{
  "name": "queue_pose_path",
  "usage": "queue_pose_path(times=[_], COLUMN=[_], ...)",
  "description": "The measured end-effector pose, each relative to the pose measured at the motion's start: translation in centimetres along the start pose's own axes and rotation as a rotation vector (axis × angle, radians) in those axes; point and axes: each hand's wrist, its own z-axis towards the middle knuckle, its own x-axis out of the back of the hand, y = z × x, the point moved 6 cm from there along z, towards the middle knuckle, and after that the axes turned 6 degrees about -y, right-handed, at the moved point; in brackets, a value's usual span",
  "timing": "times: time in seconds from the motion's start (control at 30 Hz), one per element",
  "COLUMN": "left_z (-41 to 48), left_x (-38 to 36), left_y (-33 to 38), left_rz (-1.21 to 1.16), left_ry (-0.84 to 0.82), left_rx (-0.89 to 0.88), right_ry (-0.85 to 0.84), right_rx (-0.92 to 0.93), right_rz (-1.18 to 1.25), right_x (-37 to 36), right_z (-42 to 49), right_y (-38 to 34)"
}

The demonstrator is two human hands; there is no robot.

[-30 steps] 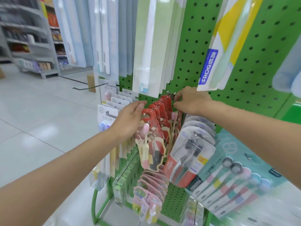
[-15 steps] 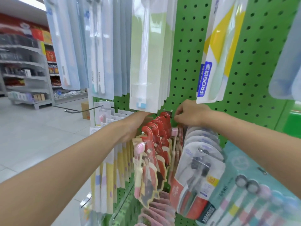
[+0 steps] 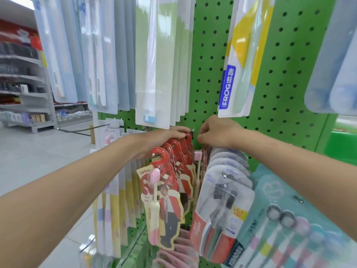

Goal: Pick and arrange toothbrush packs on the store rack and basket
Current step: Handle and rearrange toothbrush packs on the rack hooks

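Note:
A row of red card-backed toothbrush packs (image 3: 164,192) hangs on one hook of the green pegboard rack (image 3: 210,55). My left hand (image 3: 164,139) lies over the tops of the rearmost red packs, fingers curled on their upper edges. My right hand (image 3: 214,134) is at the pegboard just right of that hook's base, its fingers curled together near the hook; what it pinches is hidden. A pink-headed pack (image 3: 198,155) hangs right under it.
Grey and red blister packs (image 3: 222,200) and a teal multi-brush pack (image 3: 289,219) hang to the right. Long white and green packs (image 3: 160,64) and a yellow FROG pack (image 3: 241,60) hang above. An empty hook (image 3: 83,133) sticks out left; store shelves (image 3: 21,89) stand beyond.
My view has risen and moved closer to the rack. My left hand slid back along the red packs toward the pegboard; my right hand stayed at the hook's base.

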Motion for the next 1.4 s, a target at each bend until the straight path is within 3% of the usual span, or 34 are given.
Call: queue_pose_path(times=[0.53, 0.77, 1.0, 1.13, 1.4], left_z=[0.0, -0.1, -0.8, -1.8, -2.4], left_x=[0.3, 0.5, 0.9, 0.5, -0.2], left_y=[0.2, 0.0, -0.6, -0.7, -0.9], left_rz=[0.050, -0.007, -0.129, -0.115, -0.048], left_ry=[0.068, 0.074, 0.143, 0.134, 0.050], left_rx=[-0.003, -0.005, -0.023, -0.038, -0.074], right_ry=[0.062, -0.012, 0.028, -0.023, -0.094], right_rx=[-0.021, 0.085, 0.125, 0.167, 0.185], right_rz=[-0.034, 0.001, 0.128, 0.247, 0.253], right_x=[0.4, -0.1, -0.1, -0.5, -1.1], right_z=[-0.1, 0.1, 0.8, 0.9, 1.6], right_y=[0.3, -1.2, -1.1, -1.7, -1.9])
